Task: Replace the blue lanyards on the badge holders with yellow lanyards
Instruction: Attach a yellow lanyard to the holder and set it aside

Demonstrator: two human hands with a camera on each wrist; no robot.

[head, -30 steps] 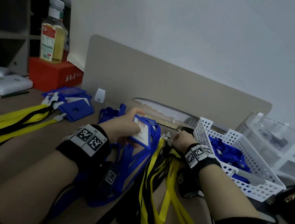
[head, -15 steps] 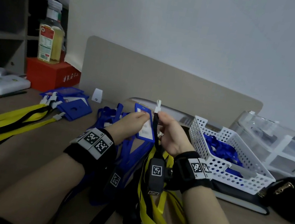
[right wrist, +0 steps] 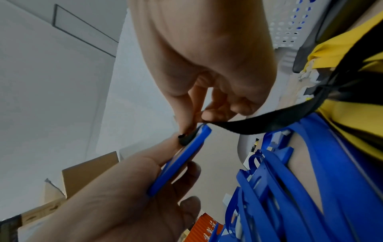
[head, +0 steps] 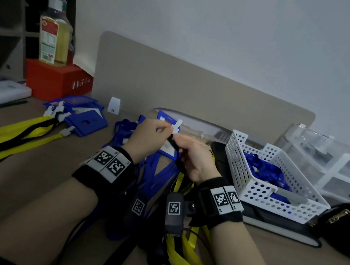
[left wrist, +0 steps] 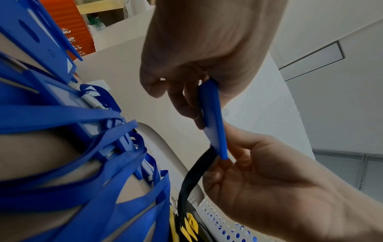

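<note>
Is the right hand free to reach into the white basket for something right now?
Probably not yet. The right hand is pinching a black strap end at the blue badge holder that the left hand holds. The white basket sits just beside it, unobstructed.

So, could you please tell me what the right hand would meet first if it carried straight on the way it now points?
Probably the blue badge holder, which the left hand holds right in front of the right hand. The right hand's fingertips already pinch the black strap against its edge.

both forearms reach forward, wrists close; left hand (head: 148, 136) and right hand (head: 195, 157) meet fingertip to fingertip, fingers pinched.
</note>
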